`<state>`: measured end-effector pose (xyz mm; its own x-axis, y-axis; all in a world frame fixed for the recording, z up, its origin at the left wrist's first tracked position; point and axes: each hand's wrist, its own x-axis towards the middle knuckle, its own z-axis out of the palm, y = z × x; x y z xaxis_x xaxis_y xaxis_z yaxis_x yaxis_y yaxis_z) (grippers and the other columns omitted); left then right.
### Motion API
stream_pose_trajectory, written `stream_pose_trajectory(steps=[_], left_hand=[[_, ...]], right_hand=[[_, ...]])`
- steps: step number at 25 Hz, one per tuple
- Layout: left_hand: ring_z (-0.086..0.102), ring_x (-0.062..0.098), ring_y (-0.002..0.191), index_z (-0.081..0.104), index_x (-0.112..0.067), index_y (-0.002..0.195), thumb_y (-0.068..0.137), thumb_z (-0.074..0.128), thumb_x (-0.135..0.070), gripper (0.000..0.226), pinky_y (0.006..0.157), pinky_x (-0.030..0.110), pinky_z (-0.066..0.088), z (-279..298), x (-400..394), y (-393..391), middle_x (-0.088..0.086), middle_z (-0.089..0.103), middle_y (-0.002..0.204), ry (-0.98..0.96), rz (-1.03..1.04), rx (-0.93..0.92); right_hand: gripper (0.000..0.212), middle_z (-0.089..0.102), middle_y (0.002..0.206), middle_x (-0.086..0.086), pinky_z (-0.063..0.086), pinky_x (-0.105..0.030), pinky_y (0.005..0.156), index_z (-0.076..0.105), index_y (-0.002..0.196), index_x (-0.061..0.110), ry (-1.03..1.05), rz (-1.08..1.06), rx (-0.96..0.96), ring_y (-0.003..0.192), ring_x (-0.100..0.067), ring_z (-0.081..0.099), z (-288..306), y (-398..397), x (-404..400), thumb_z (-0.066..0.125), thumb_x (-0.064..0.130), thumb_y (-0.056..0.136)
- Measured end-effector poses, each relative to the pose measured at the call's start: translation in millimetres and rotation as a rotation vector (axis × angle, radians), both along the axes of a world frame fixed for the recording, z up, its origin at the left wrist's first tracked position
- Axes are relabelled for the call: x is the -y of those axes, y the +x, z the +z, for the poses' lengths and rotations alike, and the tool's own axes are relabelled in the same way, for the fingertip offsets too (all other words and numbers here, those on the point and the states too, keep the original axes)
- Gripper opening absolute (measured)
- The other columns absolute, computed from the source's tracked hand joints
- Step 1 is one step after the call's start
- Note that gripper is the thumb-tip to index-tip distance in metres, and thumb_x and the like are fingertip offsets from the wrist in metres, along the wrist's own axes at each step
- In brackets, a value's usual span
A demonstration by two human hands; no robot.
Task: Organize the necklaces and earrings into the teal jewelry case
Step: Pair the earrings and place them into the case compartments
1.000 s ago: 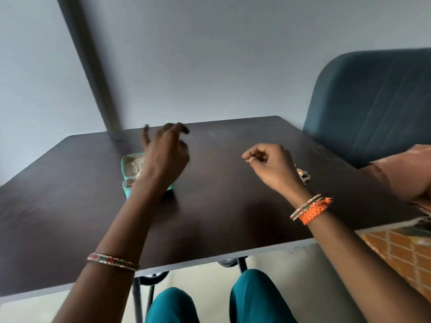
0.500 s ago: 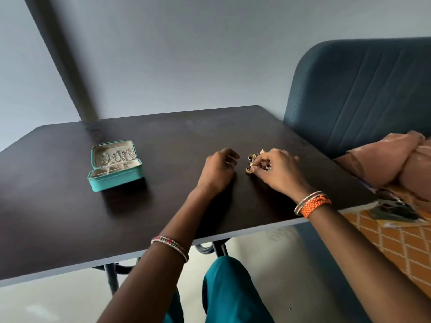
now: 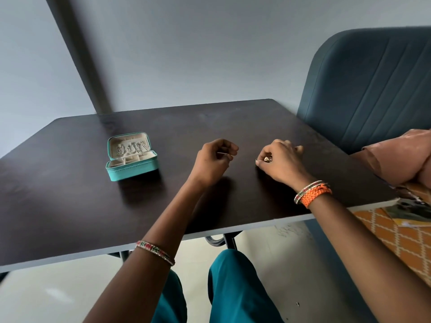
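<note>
The teal jewelry case (image 3: 132, 168) stands open on the left half of the dark table (image 3: 70, 201). Silver necklaces (image 3: 132, 149) hang in its cream lid, and its lower compartments face up. My left hand (image 3: 214, 163) hovers mid-table, right of the case, thumb and fingers pinched on a thin pale piece too small to identify. My right hand (image 3: 281, 160) rests on the table further right, fingers curled over a small cluster of gold jewelry (image 3: 267, 159), most of it hidden under the palm.
A blue-grey padded chair (image 3: 373, 89) stands against the table's right edge. A brown cloth bundle (image 3: 401, 157) and an orange patterned surface (image 3: 396, 234) lie at the right. The table's near edge (image 3: 163, 241) runs above my knees.
My left hand left the case, came to the gold jewelry beside my right hand, then pulled a little left with fingers pinched. My right hand closed over the jewelry. The view shifted.
</note>
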<state>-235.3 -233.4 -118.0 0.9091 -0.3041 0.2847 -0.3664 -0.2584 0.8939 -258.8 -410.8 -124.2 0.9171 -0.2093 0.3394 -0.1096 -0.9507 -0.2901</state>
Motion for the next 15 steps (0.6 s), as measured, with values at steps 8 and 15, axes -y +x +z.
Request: stream_pose_trajectory(steps=[8,15], left_hand=[[0.064,0.012,0.076,0.064,-0.009,0.096,0.09,0.057,-0.011,0.009,0.078,0.027,0.057,24.7,-35.2,-37.0,0.005,0.067,0.084,-0.446,-0.121,-0.21],[0.067,0.01,0.065,0.062,-0.004,0.085,0.091,0.056,-0.009,0.01,0.066,0.02,0.057,32.9,-68.9,-48.1,0.004,0.07,0.071,-0.74,0.005,-0.383]], right_hand=[[0.014,0.068,0.088,0.005,0.044,-0.011,0.06,0.071,0.098,0.013,0.714,0.564,-0.046,0.076,0.006,0.057,60.1,-28.9,-52.6,0.059,0.012,0.091],[0.011,0.068,0.092,0.003,0.044,-0.025,0.066,0.071,0.095,0.014,1.028,0.659,-0.164,0.084,-0.006,0.055,50.7,-14.7,-90.4,0.064,0.015,0.088]])
